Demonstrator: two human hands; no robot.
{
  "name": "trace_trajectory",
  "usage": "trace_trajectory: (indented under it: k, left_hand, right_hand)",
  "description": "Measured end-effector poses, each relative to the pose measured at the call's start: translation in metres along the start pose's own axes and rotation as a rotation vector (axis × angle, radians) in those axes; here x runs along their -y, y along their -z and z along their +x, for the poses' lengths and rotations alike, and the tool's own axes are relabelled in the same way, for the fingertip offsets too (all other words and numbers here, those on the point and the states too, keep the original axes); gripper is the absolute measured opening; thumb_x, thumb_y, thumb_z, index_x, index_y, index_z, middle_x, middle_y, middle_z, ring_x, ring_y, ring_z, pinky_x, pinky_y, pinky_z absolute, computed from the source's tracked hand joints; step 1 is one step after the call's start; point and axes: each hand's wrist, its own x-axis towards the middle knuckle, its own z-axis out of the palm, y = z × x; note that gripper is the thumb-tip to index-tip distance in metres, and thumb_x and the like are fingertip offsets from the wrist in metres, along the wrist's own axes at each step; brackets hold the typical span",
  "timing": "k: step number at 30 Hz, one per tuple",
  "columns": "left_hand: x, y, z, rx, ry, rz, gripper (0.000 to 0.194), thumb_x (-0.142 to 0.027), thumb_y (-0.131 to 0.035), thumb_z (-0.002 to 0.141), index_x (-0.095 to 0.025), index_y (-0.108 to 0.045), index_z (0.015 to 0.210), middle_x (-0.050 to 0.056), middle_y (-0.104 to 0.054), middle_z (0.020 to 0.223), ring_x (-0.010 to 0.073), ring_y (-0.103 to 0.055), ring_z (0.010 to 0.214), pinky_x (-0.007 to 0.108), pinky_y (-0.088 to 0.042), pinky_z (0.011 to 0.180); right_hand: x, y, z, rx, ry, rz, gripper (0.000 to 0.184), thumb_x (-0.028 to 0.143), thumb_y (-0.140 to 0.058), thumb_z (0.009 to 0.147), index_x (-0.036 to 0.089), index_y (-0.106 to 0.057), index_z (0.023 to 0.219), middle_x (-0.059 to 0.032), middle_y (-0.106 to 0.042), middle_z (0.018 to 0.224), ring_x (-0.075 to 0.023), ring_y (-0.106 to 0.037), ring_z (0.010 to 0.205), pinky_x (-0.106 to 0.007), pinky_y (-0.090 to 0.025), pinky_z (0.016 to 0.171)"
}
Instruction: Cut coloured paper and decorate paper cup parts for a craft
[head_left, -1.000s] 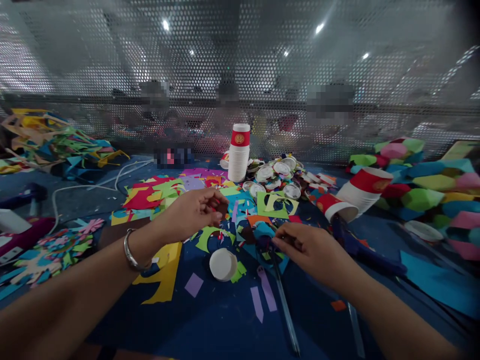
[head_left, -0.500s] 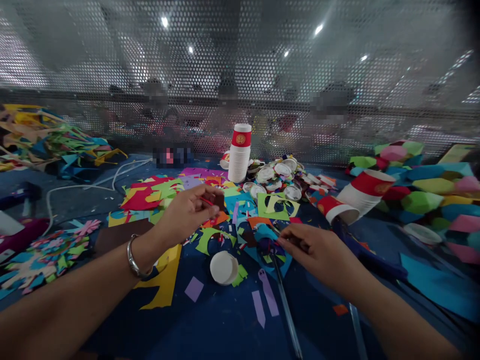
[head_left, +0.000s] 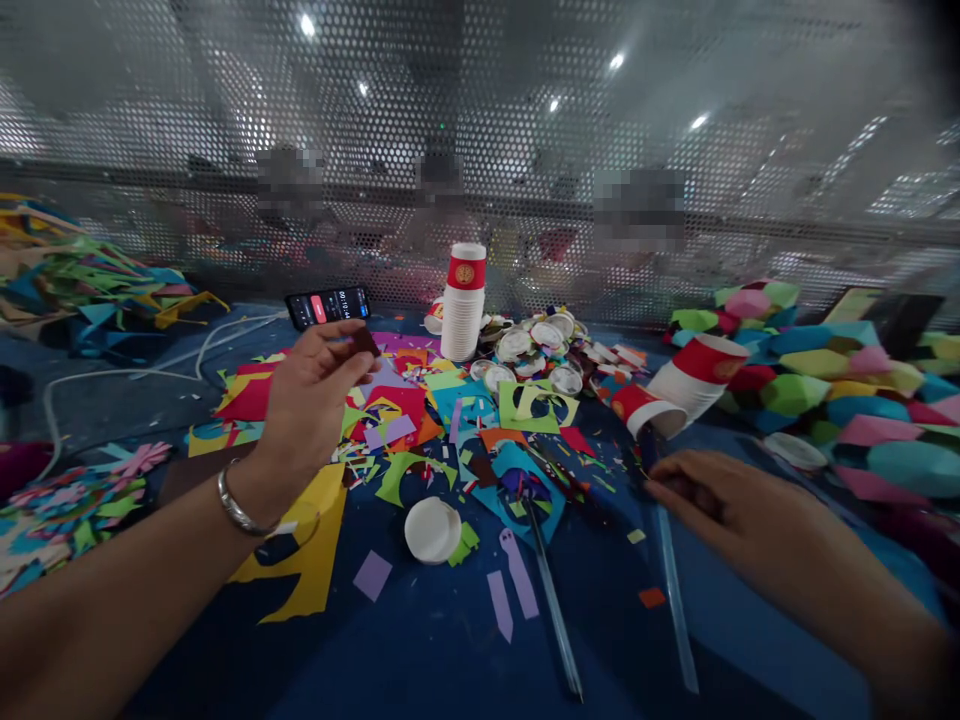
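My left hand (head_left: pixel 311 400) is raised over the paper scraps and pinches a small dark brown piece of paper (head_left: pixel 365 343) between thumb and fingers. My right hand (head_left: pixel 705 500), fingers curled, is low on the right at a dark blue glue gun (head_left: pixel 648 448), mostly hidden by the hand, its front end beside the mouth of a tipped paper cup (head_left: pixel 651 408). A clear stick (head_left: pixel 677 605) runs towards me from below that hand. A dark slim tool (head_left: pixel 581 485), perhaps scissors, lies left of it. A white round lid-like piece (head_left: pixel 433 530) sits between my hands.
Stacked paper cups (head_left: pixel 463 315) stand at the back beside a heap of round decorated pieces (head_left: pixel 536 345). A lit phone (head_left: pixel 328 306) leans against the mesh wall. Folded paper shapes (head_left: pixel 832 370) crowd the right. A white cable (head_left: pixel 112 376) crosses the left. Another clear rod (head_left: pixel 553 610) lies mid-table.
My left hand has lifted and moved left with the brown paper. My right hand has left the dark tool near the middle and moved right to the glue gun. The view has shifted slightly.
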Motion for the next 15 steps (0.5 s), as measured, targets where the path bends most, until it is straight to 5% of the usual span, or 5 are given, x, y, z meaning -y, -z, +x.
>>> trace_trajectory:
  k: [6, 10, 15]
  left_hand:
    - [0.0, -0.013, -0.022, 0.35, 0.231, 0.078, 0.031, -0.02, -0.073, 0.081, -0.02, -0.067, 0.111, 0.003, -0.07, 0.091, 0.015, -0.067, 0.077, 0.026, -0.053, 0.066]
    - [-0.005, -0.023, -0.039, 0.595, 0.328, 0.069, 0.028, -0.021, -0.067, 0.086, -0.021, -0.064, 0.113, 0.003, -0.07, 0.096, 0.0155, -0.069, 0.082, 0.028, -0.054, 0.07]
    - [0.001, -0.024, -0.046, 0.742, 0.322, 0.122, 0.026, -0.019, -0.063, 0.088, -0.023, -0.064, 0.114, 0.001, -0.068, 0.095, 0.0141, -0.069, 0.08, 0.029, -0.054, 0.073]
  right_hand:
    - [-0.068, -0.02, -0.017, -0.101, 0.112, -0.265, 0.039, 0.037, -0.049, 0.089, 0.017, -0.064, 0.119, -0.0172, -0.069, 0.113, -0.0373, -0.063, 0.109, -0.053, -0.043, 0.1]
    - [-0.073, -0.032, -0.013, -0.045, 0.015, -0.202, 0.041, 0.03, -0.046, 0.083, 0.015, -0.06, 0.119, -0.0184, -0.069, 0.112, -0.0369, -0.065, 0.107, -0.05, -0.046, 0.098]
    - [-0.071, -0.039, -0.003, -0.07, -0.063, -0.157, 0.05, 0.034, -0.05, 0.082, 0.017, -0.051, 0.129, -0.0136, -0.071, 0.102, -0.0334, -0.07, 0.093, -0.044, -0.054, 0.08]
